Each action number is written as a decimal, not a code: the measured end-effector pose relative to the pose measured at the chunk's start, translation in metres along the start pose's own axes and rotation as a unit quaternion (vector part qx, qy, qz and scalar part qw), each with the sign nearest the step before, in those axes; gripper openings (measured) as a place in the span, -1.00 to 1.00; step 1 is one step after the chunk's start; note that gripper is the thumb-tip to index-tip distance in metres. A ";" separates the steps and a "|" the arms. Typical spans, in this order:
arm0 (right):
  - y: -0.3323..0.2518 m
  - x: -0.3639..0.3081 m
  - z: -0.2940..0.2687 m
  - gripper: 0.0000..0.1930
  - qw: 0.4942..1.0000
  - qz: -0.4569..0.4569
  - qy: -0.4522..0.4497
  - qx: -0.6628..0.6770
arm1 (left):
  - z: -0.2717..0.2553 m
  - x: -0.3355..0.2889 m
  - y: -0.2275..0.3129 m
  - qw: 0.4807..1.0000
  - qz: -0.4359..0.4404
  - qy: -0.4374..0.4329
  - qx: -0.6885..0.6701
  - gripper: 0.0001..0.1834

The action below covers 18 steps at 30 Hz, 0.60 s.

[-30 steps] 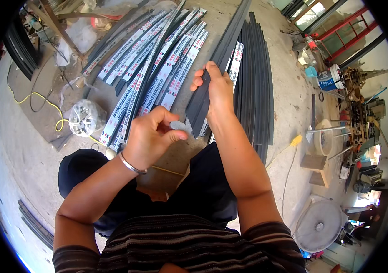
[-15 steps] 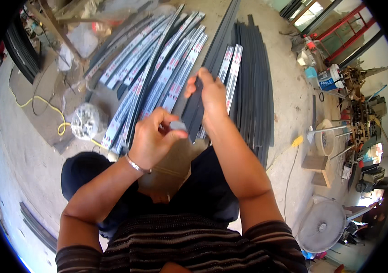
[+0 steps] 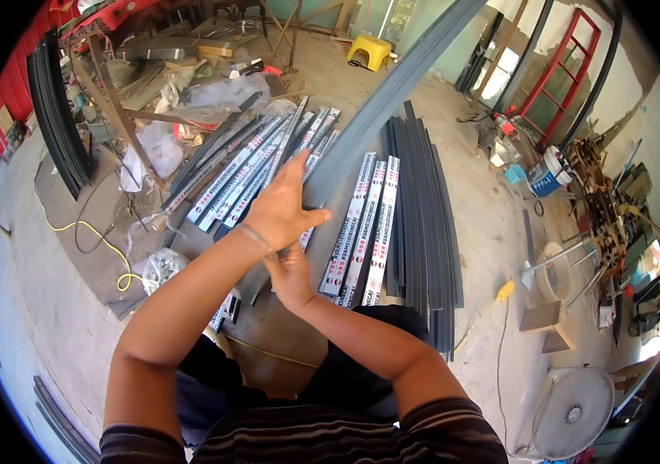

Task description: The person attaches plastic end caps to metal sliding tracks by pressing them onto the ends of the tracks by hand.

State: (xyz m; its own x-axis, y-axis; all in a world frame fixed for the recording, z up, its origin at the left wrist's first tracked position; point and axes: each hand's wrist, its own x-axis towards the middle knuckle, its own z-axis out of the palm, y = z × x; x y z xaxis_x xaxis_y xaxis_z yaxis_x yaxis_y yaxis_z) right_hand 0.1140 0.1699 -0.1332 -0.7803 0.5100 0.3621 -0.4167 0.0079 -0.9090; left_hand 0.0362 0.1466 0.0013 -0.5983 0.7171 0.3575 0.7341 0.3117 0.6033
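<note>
A long dark-grey metal profile (image 3: 392,97) slants up and away to the top right, its near part blurred. My left hand (image 3: 283,205) is against its near end, with fingers stretched forward and thumb spread out to the right. Just below, my right hand (image 3: 293,278) crosses under my left wrist; its fingers are mostly hidden, so its grip cannot be made out. Beneath my hands lie grey profiles with white printed film (image 3: 361,232). More filmed strips (image 3: 245,174) fan out at the left, and a stack of bare dark profiles (image 3: 423,224) lies to the right.
A clear bag of small parts (image 3: 164,267) sits left of my knee. A yellow cable (image 3: 106,240) crosses the floor. A yellow stool (image 3: 369,52) stands far ahead. On the right are a paint bucket (image 3: 550,172), a small wooden bench (image 3: 547,325) and a fan (image 3: 574,414).
The long profile has swung to the right and up. My right hand has come down and left under my left wrist. My left hand has opened from a pinch on a small grey piece.
</note>
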 end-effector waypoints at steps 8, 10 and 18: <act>-0.068 0.067 -0.079 -0.24 0.840 -0.224 0.097 -0.485 | -0.123 -0.062 -0.089 0.929 -0.085 0.209 0.294 -0.60; -0.092 0.078 -0.106 -0.12 0.778 -0.241 0.160 -0.557 | -0.160 -0.112 -0.107 0.915 -0.070 0.189 0.350 -0.61; -0.107 0.086 -0.195 0.07 0.660 -0.205 0.248 -0.679 | -0.256 -0.228 -0.082 0.921 -0.113 0.049 0.370 -0.68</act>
State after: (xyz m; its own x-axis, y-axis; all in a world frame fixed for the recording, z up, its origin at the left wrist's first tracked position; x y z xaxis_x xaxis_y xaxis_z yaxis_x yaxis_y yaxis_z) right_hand 0.1825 0.3809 -0.0445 -0.3435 0.4414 0.8290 0.5190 0.8249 -0.2242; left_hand 0.0302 -0.2019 0.0528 -0.7620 0.5339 0.3665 0.5839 0.8112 0.0324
